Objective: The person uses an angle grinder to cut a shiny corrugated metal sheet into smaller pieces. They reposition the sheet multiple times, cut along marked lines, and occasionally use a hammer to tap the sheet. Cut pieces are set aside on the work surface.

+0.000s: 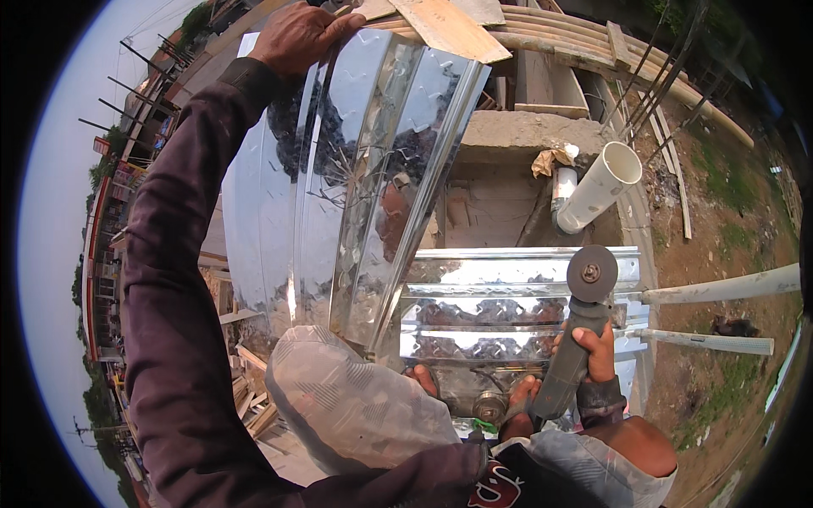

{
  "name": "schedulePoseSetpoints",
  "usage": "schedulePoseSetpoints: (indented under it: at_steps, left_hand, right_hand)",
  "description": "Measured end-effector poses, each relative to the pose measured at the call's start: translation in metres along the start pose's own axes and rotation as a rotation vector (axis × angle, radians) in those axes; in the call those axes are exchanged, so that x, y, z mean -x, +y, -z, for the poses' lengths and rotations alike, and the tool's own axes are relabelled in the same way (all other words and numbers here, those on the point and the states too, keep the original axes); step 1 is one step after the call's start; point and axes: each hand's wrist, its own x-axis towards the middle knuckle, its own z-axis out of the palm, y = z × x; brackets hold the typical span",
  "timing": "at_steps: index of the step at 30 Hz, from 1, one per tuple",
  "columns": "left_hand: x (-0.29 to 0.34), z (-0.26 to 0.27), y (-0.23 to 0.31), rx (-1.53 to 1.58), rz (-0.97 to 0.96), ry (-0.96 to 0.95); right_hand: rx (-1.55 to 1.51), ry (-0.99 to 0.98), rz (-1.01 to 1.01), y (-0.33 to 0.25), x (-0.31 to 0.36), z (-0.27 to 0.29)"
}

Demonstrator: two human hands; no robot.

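The person's left hand [298, 38] grips the top edge of a shiny, ribbed silver metal sheet [264, 212], tilted beyond the left knee [343, 385]. The right hand [598, 349] clasps a dark-grey, round-disc angle grinder [565, 368] over a flat-lying silver sheet [474, 311].

The grinder [562, 372] is grey; sheet [351, 182] silver; trousers [347, 394] pale, stripe-patched.

My left hand [298, 38] holds the top edge of a big shiny sheet [351, 203]. My right hand [598, 345] holds a gray grinder [566, 368], its round disc [591, 273] near the right edge of a lower sheet [483, 315]. A white pipe [597, 190] leans past that sheet's far edge.
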Motion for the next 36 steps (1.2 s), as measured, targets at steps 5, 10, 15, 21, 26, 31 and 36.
schedulePoseSetpoints:
  at_steps: [5, 10, 15, 21, 26, 31, 36]
  left_hand:
    - [-0.039, 0.044, -0.005, 0.242, 0.271, -0.110]
    - [-0.082, 0.012, 0.040, 0.081, 0.162, 0.038]
    - [-0.093, 0.038, 0.061, 0.206, -0.065, 0.073]
    - [-0.096, 0.085, 0.065, 0.334, -0.055, 0.316]
    - [-0.076, 0.127, 0.031, 0.001, 0.273, 0.487]
    - [-0.001, 0.125, 0.004, -0.322, 0.123, 0.852]
    - [0.072, 0.079, 0.016, -0.249, 0.284, 0.952]
  right_hand:
    - [0.021, -0.072, 0.004, -0.001, -0.006, -0.003]
    - [0.063, -0.089, 0.136, -0.021, -0.004, -0.013]
    - [-0.005, -0.073, 0.166, -0.038, 0.007, -0.011]
    - [-0.002, -0.058, 0.209, -0.038, 0.012, -0.009]
    - [-0.022, -0.077, 0.236, -0.048, 0.010, -0.020]
    - [-0.007, -0.167, 0.266, -0.065, 0.007, -0.032]
    - [0.049, -0.203, 0.240, -0.081, -0.003, -0.052]
